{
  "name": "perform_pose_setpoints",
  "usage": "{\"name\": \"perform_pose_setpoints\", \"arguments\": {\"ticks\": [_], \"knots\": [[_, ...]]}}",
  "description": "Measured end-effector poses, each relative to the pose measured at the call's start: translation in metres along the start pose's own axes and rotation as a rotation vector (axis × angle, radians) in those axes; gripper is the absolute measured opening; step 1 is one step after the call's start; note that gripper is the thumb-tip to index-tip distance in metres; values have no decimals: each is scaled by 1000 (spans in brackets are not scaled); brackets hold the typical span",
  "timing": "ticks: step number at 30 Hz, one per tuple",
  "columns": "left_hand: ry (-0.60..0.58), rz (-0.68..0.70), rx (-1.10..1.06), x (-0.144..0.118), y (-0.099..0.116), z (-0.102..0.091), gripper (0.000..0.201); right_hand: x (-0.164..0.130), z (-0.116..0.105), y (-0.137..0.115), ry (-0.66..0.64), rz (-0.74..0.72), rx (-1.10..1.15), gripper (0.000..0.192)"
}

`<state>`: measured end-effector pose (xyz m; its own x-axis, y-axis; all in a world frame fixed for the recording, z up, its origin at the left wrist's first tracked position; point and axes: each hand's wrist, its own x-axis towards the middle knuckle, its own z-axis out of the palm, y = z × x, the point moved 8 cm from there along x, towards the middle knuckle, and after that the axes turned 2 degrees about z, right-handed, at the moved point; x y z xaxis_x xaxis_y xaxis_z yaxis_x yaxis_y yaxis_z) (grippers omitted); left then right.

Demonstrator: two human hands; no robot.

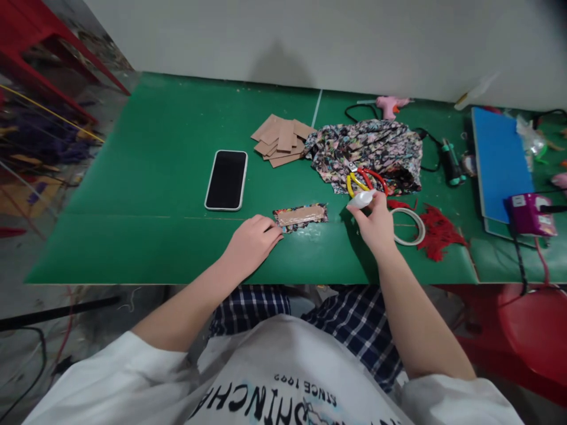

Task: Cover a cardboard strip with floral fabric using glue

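A small cardboard strip (pixel 305 215) lies on a piece of patterned fabric (pixel 325 211), with shiny streaks that look like glue along it. My left hand (pixel 254 243) rests on the table, its fingertips at the left end of the strip, fingers close together. Whether they pinch the fabric edge is hard to make out. To the right, my right hand (pixel 376 227) holds a small white glue bottle (pixel 362 199), tilted over the table near the pliers (pixel 365 178). These pliers have red and yellow handles and lie on crumpled floral fabric (pixel 367 147).
Cardboard pieces (pixel 283 139) are piled behind the strip. A phone (pixel 227 180) lies to the left. On the right are a tape roll (pixel 410 226), red threads (pixel 440 233), a pink glue gun (pixel 392 107), a green-black tool (pixel 452 164), a blue board (pixel 502 165) and a purple pack (pixel 531 215).
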<state>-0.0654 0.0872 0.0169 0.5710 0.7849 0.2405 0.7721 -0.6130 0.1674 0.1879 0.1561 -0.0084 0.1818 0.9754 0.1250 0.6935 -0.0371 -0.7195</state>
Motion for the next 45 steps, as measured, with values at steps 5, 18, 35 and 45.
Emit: {"name": "perform_pose_setpoints", "arguments": {"ticks": [5, 18, 35, 45], "knots": [[37, 49, 110, -3, 1, 2, 24, -1, -10, -7, 155, -106, -230, 46], [74, 164, 186, 3, 9, 5, 16, -12, -3, -11, 58, -119, -269, 45], [43, 65, 148, 18, 12, 8, 21, -77, 0, -59, 19, -296, -72, 18], [118, -109, -123, 17, -9, 3, 16, -77, 77, -121, -88, -889, -388, 16]]}}
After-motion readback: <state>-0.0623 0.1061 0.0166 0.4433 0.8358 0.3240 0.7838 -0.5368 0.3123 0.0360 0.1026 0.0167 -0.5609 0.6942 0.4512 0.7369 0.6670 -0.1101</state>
